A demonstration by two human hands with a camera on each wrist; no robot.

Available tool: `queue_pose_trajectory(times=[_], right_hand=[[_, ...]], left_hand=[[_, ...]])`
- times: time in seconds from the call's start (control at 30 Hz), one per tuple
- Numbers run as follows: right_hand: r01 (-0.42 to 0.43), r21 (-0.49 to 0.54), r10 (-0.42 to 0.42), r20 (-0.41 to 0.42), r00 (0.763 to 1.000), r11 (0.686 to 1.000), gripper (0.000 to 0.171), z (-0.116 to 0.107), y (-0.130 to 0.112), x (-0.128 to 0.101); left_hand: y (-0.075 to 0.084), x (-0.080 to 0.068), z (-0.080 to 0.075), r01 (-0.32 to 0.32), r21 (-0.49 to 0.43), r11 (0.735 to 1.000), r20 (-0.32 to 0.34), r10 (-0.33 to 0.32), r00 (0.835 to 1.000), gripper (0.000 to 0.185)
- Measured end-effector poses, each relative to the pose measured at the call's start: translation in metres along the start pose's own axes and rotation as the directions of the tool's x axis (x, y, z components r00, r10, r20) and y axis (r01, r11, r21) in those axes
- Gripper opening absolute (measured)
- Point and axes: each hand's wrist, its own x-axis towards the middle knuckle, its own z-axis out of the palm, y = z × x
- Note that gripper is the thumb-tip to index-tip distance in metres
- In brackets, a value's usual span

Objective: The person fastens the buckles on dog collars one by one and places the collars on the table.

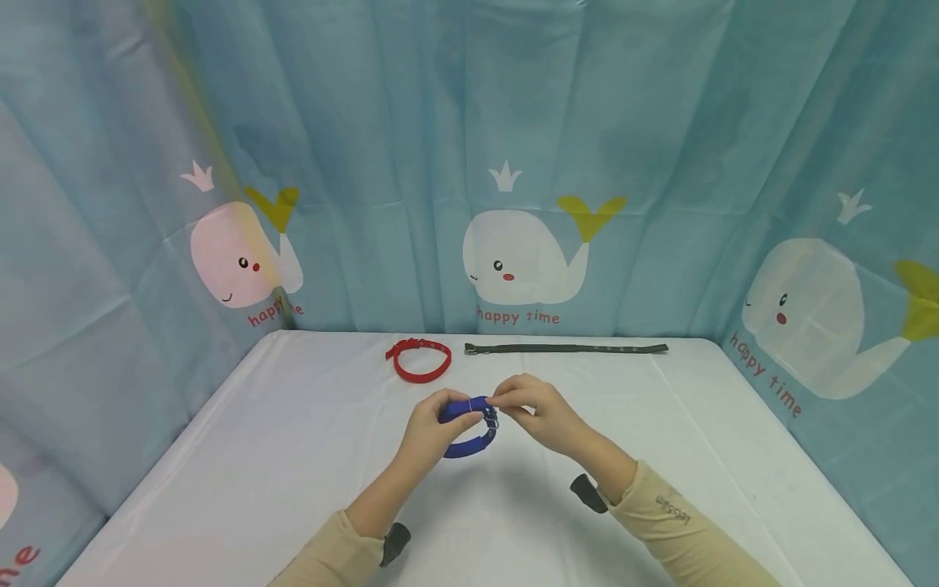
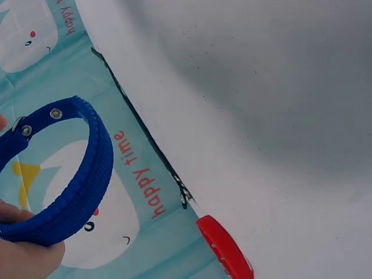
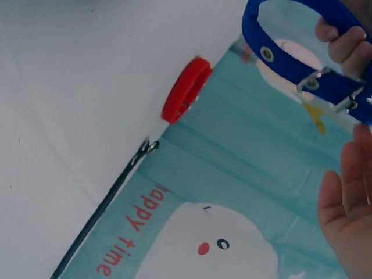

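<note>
A blue collar (image 1: 469, 447) with metal eyelets and a buckle (image 3: 314, 81) is closed into a loop and held up over the table. My left hand (image 1: 429, 428) grips its padded band between thumb and fingers, at the left side of the loop. At the buckle end, my right hand (image 1: 539, 412) reaches in from the right, its fingertips pinching the strap there. The right wrist view shows those fingertips at the strap's edge beside the metal parts. In the left wrist view the collar (image 2: 99, 168) hangs as a wide ring, with the buckle at the frame's edge.
A red collar (image 1: 421, 377), looped and buckled, lies beyond the hands toward the white table's (image 1: 293, 456) back edge. To its right a dark green collar (image 1: 565, 348) lies straight along that edge. Behind and beside the table hangs a light blue curtain (image 1: 411, 163) printed with whales.
</note>
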Motion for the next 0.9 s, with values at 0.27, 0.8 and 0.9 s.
queue_pose_trajectory(times=[0.27,0.8,0.9], right_hand=[[-0.116,0.015,0.115,0.032,0.993,0.993,0.02,0.008,-0.001,-0.002],[-0.679,0.28,0.636,0.236,0.734,0.679,0.04,0.025,0.015,-0.01],[-0.763,0.382,0.64,0.415,0.646,0.522,0.049,0.03,0.022,-0.015]], left_hand=[[-0.004,-0.001,0.0,0.055,-0.054,0.997,0.02,-0.054,0.998,0.031],[-0.013,0.001,-0.017,0.229,-0.389,0.892,0.002,-0.248,0.969,0.032],[-0.015,0.001,-0.023,0.231,-0.497,0.836,0.01,-0.261,0.965,0.027]])
